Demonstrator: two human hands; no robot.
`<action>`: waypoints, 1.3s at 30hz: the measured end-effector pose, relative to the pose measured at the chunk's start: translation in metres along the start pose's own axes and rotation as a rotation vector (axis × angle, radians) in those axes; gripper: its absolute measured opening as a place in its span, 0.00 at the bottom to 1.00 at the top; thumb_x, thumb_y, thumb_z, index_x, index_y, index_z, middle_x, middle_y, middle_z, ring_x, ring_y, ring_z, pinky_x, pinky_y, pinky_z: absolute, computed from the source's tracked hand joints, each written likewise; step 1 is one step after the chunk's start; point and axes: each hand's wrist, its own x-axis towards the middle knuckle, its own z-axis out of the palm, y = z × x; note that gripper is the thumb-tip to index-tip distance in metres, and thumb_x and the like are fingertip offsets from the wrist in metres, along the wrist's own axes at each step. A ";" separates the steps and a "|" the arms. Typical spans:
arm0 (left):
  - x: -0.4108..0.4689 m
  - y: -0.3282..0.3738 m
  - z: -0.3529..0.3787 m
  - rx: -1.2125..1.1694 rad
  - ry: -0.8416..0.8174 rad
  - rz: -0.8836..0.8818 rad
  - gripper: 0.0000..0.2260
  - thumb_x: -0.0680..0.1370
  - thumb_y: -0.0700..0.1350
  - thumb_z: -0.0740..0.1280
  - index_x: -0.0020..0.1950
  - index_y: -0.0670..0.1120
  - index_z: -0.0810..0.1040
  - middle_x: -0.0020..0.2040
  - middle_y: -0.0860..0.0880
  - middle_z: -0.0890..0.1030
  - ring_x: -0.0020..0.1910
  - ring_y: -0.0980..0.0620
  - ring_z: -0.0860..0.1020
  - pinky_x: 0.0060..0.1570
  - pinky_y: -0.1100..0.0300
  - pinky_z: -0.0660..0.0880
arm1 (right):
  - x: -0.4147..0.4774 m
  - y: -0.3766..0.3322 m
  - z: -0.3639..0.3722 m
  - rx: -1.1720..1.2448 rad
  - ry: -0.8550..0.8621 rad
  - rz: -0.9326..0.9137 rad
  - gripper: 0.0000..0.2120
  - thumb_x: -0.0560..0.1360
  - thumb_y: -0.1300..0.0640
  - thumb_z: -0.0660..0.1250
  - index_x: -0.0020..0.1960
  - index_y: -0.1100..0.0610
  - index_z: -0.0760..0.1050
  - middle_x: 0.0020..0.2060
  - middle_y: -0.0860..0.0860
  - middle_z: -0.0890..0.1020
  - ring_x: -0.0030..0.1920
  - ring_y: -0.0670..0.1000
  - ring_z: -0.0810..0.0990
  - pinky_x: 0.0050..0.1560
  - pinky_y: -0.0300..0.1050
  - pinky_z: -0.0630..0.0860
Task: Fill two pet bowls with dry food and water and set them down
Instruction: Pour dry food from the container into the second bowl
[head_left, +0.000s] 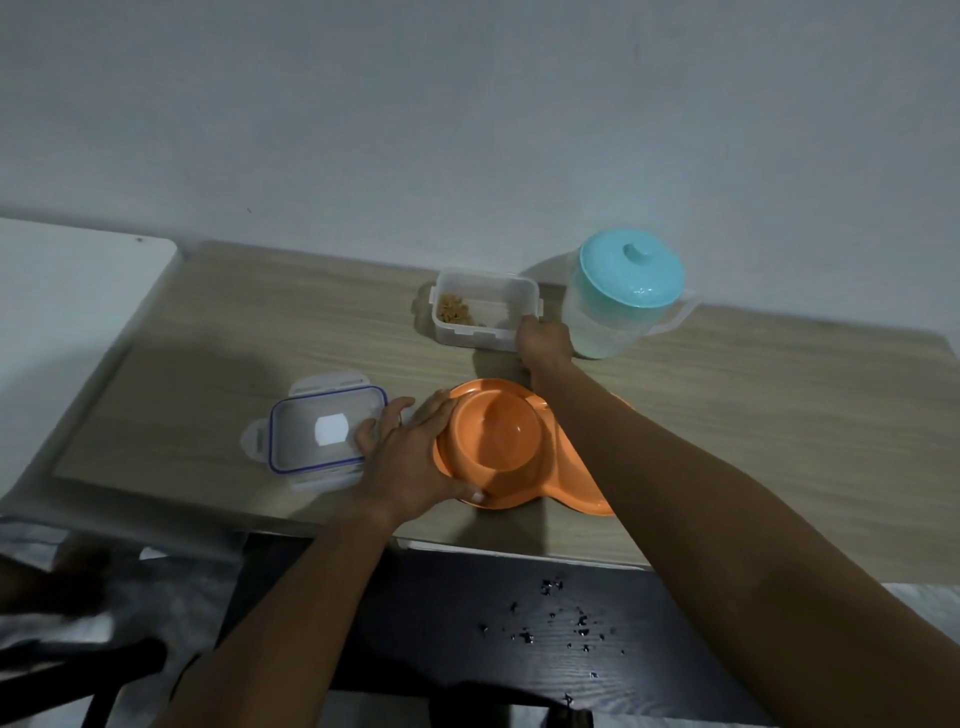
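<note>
Both forearms are bare from the lower edge of the view up to the wrists, with no sleeve showing on either. The left hand (410, 457) and right hand (543, 345) are bare too, without gloves, rings, a watch or bands visible. A pale, short nail shows on the left thumb, toward 5 o'clock of that hand.

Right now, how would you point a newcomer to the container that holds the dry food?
Start at the wooden table against the wall and find the pitcher with the turquoise lid at its far edge. Directly left of it sits the clear food container, lidless, with the right hand on its near right corner. Unlike the separate blue-rimmed lid nearer the person, it holds brown kibble.
</note>
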 end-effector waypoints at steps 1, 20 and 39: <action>0.000 0.000 0.000 0.001 0.000 -0.005 0.57 0.57 0.71 0.74 0.78 0.61 0.47 0.77 0.53 0.58 0.76 0.47 0.48 0.70 0.40 0.49 | -0.003 0.001 -0.001 0.007 0.006 -0.004 0.27 0.80 0.46 0.58 0.70 0.62 0.75 0.62 0.62 0.81 0.62 0.65 0.80 0.64 0.62 0.78; -0.014 0.026 -0.019 0.052 -0.084 -0.068 0.52 0.59 0.67 0.77 0.77 0.59 0.55 0.76 0.52 0.64 0.78 0.44 0.45 0.71 0.37 0.42 | -0.131 0.029 -0.154 0.669 -0.425 0.139 0.11 0.78 0.63 0.71 0.59 0.64 0.79 0.49 0.58 0.84 0.47 0.55 0.84 0.51 0.46 0.83; -0.022 0.031 -0.020 0.007 -0.077 -0.023 0.53 0.60 0.64 0.78 0.78 0.61 0.52 0.79 0.54 0.57 0.78 0.41 0.46 0.71 0.38 0.44 | -0.149 0.082 -0.161 0.378 -0.099 -0.306 0.23 0.68 0.57 0.81 0.61 0.59 0.82 0.51 0.55 0.89 0.53 0.55 0.87 0.56 0.53 0.83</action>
